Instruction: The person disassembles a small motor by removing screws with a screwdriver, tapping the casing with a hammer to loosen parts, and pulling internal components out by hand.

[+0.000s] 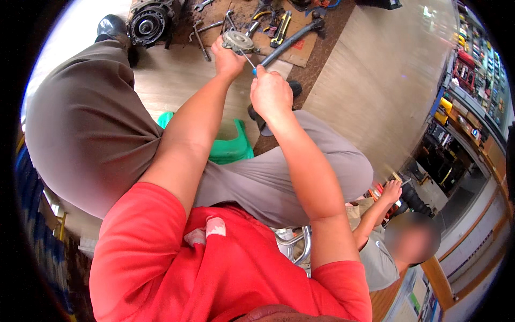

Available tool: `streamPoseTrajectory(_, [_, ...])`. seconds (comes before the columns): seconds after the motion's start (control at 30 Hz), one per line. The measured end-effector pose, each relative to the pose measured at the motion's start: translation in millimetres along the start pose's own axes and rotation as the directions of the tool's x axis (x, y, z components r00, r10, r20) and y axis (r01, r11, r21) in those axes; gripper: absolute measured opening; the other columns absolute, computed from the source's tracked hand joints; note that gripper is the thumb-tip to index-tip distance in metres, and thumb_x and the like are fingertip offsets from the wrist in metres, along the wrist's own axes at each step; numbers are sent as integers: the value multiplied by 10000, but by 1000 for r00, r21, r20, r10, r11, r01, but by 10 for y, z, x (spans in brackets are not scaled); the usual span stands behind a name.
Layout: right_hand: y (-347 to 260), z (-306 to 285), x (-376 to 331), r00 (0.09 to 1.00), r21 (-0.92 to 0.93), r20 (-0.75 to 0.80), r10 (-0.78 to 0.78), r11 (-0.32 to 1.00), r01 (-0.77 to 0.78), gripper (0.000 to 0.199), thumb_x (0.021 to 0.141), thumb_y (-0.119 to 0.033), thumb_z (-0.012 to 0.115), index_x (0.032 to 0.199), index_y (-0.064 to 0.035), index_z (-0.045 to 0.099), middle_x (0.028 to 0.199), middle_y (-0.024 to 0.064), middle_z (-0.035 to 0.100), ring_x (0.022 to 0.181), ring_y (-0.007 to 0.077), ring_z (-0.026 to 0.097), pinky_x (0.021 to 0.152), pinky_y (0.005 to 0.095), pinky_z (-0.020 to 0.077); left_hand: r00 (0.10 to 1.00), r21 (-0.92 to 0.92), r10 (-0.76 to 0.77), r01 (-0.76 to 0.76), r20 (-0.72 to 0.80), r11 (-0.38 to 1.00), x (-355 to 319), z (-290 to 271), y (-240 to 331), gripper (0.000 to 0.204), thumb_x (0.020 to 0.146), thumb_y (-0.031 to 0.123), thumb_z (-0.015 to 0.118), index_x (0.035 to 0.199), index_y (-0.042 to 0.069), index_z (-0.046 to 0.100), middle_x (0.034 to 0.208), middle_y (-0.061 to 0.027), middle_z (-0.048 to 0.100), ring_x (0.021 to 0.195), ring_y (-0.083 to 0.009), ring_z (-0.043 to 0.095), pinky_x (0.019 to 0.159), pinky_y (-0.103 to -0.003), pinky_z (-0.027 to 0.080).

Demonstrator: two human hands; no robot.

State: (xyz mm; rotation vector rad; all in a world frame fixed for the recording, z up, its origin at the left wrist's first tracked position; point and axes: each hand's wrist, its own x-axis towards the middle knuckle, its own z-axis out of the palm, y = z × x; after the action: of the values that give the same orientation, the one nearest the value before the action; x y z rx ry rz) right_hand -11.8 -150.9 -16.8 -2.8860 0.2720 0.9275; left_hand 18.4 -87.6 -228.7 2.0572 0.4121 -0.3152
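My left hand [229, 63] is closed around the lower edge of a round, dull metal part [237, 40] with small lugs on its rim. My right hand [271, 92] grips a screwdriver [247, 58], its blue handle mostly hidden in my fist. The thin shaft slants up and left to the underside of the round part. Whether the tip sits in a screw or only touches the edge is too small to tell. Both hands are held out in front of my knees, above the floor near a cardboard sheet [302, 52] with tools.
On the cardboard lie a hammer [289, 42], a yellow utility knife [281, 29], pliers [262, 13] and L-shaped wrenches [201, 42]. A greasy cylindrical machine part [147, 26] stands by my left shoe. Beneath me is a green plastic stool [236, 147]. Another person [378, 257] sits at right, near stocked shelves [472, 70].
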Motion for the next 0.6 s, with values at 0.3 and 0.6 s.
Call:
streamPoseTrajectory(0.3, [109, 38, -35, 997, -45, -55, -46, 998, 44, 381, 913, -189, 561, 1267, -59, 616, 978, 214, 661, 815, 373, 701, 711, 461, 573, 992, -8, -39, 40, 116, 999, 31, -37, -26, 1102, 621, 256, 916, 1462, 44, 236, 1459, -191, 278, 1287, -369, 461, 1076, -396, 422])
streamPoseTrajectory(0.6, [191, 155, -80, 992, 102, -128, -5, 995, 18, 370, 900, -200, 602, 1243, -67, 637, 935, 226, 664, 814, 391, 688, 732, 477, 561, 992, 24, -59, 57, 116, 998, 20, -71, 62, 1071, 634, 247, 905, 1458, 55, 248, 1453, -187, 297, 1278, -368, 481, 1065, -403, 436])
